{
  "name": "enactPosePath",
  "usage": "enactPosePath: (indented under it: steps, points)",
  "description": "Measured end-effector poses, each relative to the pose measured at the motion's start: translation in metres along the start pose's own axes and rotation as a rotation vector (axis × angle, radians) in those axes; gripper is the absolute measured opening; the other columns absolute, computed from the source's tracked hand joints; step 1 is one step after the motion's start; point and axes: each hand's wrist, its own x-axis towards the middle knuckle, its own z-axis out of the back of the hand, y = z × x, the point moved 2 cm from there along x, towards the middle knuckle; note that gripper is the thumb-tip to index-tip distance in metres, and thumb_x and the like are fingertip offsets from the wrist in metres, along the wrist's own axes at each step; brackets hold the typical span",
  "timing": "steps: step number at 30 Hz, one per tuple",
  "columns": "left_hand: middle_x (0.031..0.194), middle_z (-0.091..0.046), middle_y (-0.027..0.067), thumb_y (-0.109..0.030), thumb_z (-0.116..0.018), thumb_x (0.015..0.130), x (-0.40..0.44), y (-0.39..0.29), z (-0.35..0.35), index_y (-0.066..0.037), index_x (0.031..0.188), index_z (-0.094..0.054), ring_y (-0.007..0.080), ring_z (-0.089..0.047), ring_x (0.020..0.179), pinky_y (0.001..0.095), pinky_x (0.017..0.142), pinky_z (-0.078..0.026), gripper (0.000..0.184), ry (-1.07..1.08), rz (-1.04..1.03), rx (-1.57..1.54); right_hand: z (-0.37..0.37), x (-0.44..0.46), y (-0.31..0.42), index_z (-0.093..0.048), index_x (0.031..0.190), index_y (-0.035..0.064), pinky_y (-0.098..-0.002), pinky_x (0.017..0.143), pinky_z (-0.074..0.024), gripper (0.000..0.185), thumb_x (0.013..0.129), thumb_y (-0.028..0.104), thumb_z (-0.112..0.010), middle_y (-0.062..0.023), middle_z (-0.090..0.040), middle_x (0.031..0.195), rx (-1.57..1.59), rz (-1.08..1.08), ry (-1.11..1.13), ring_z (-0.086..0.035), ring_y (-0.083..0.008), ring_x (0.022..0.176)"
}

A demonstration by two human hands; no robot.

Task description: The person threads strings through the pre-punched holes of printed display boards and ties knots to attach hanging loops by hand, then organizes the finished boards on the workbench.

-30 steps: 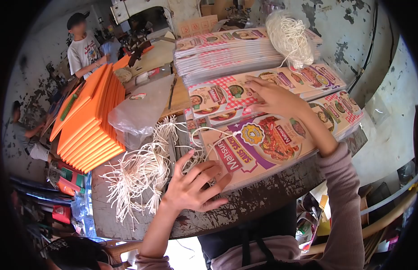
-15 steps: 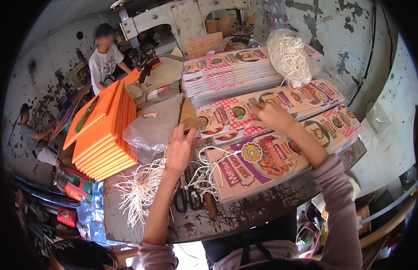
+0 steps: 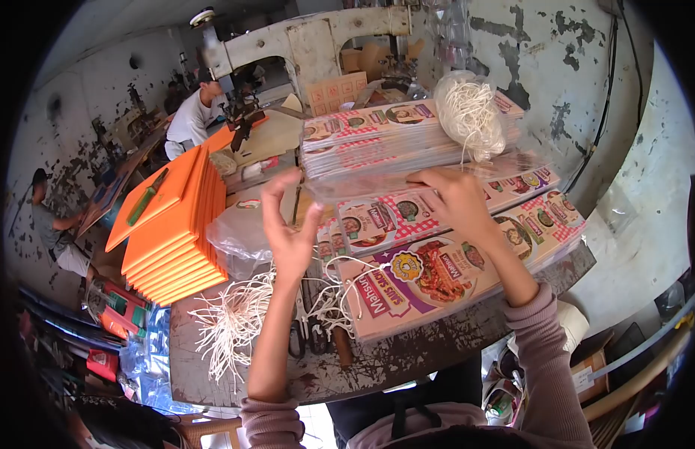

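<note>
R hand [image 3: 461, 202] seems to pinch thin, glossy clear-plastic flat sheet [image 3: 355, 188] by edge, tilted up just beyond both; L hand [image 3: 289, 251] empty, splayed. Prob. light, bendy, slippery; best held nr corners.

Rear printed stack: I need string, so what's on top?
On the rear stack, toward its right end, sits a clear bag of white string. The print directly beneath is covered.
</note>
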Motion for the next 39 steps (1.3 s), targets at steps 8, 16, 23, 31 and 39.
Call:
enactPosePath:
  steps: [8, 16, 23, 31, 39]
  points:
    - [0.11, -0.052, 0.006, -0.019, -0.048, 0.089, -0.025, 0.046, 0.0, -0.007, 0.117, -0.046, 0.0143, -0.049, 0.102, 0.029, 0.09, -0.038, 0.03, 0.196, 0.72, -0.428, 0.101, 0.031, 0.011, -0.067, 0.08, 0.0028, -0.0234, 0.057, -0.0395, 0.019, 0.075, 0.021, -0.068, 0.002, -0.059, 0.067, 0.324, -0.296, -0.432, -0.05, -0.0059, 0.064]
    - [0.108, -0.056, 0.009, -0.02, -0.041, 0.094, -0.024, 0.018, -0.017, -0.005, 0.116, -0.047, 0.0163, -0.053, 0.103, 0.0289, 0.088, -0.042, 0.028, 0.47, 0.77, -0.53, 0.293, -0.016, -0.04, -0.06, 0.098, 0.0009, -0.0263, 0.068, -0.0466, 0.025, 0.087, 0.023, -0.055, -0.0092, -0.06, 0.104, 0.664, -0.074, -1.431, -0.059, -0.0167, 0.085]
    - [0.114, -0.054, 0.0161, -0.038, -0.036, 0.095, -0.039, -0.034, -0.034, 0.005, 0.124, -0.039, 0.0181, -0.058, 0.094, 0.0282, 0.086, -0.046, 0.052, 0.787, 0.942, -0.803, 0.269, -0.116, -0.152, -0.053, 0.108, -0.0019, -0.0361, 0.084, -0.0444, 0.03, 0.09, 0.022, -0.047, -0.0128, -0.056, 0.107, 1.336, -0.412, -1.088, -0.055, -0.0227, 0.094]
    - [0.084, -0.062, 0.0059, -0.022, -0.056, 0.088, -0.078, -0.045, -0.005, 0.002, 0.111, -0.049, 0.0107, -0.061, 0.068, 0.0224, 0.057, -0.052, 0.033, 0.45, 1.216, -0.959, 0.163, -0.162, -0.253, -0.046, 0.117, -0.003, -0.0411, 0.092, -0.0416, 0.035, 0.093, 0.021, -0.039, -0.0171, -0.051, 0.118, 1.578, -0.668, -0.818, -0.051, -0.0271, 0.105]
    - [0.088, -0.064, 0.0097, -0.019, -0.056, 0.088, -0.105, -0.018, 0.019, 0.004, 0.114, -0.048, 0.0113, -0.063, 0.074, 0.0252, 0.06, -0.053, 0.035, 0.458, 1.189, -0.584, 0.163, -0.224, -0.258, -0.041, 0.124, -0.0044, -0.0459, 0.096, -0.0403, 0.038, 0.095, 0.019, -0.032, -0.0196, -0.047, 0.125, 1.375, -0.964, -0.824, -0.048, -0.0292, 0.113]
